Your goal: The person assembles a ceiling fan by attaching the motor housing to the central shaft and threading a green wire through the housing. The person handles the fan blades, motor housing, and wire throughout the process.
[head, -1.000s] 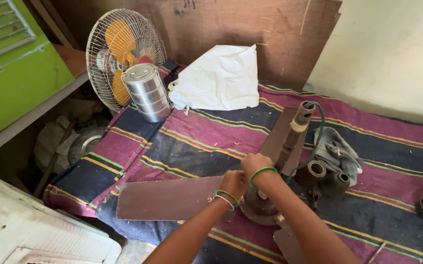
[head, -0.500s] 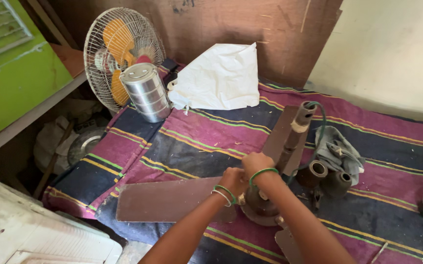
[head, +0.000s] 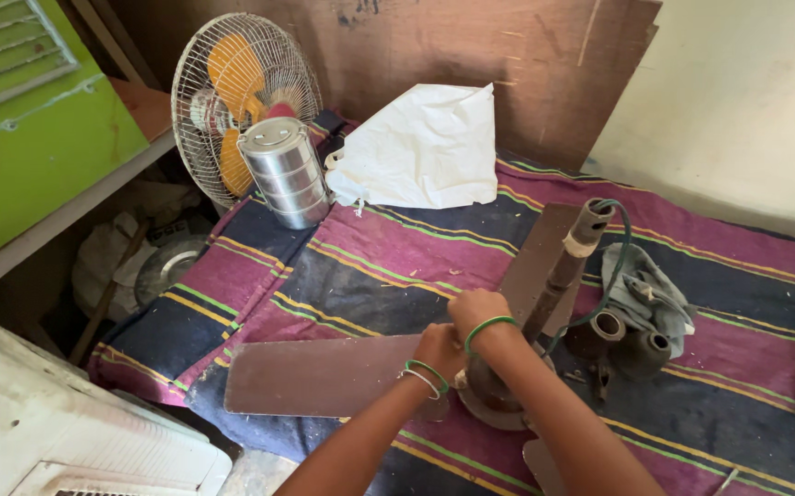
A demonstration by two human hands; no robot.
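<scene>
A brown ceiling fan lies on a striped cloth point(head: 351, 276). Its motor hub point(head: 494, 395) sits under my hands, its down rod point(head: 567, 257) slants up to the right, and one long blade point(head: 324, 377) points left. My left hand point(head: 439, 349), with bangles on the wrist, rests where that blade meets the hub. My right hand point(head: 475, 312), a green bangle on its wrist, is closed over the top of the hub beside the rod. What the fingers hold is hidden. A second blade point(head: 535, 257) runs behind the rod.
A steel stacked lunch container point(head: 287, 170) and a white bag point(head: 425, 147) stand at the back. A pedestal fan point(head: 232, 101) with orange blades is behind them. Dark cup-shaped parts point(head: 622, 340) and a grey rag point(head: 641, 289) lie at right. A green wall point(head: 30, 147) rises at left.
Both hands stay at the hub with only slight shifts. The view has drifted a little; the fan itself has not moved.
</scene>
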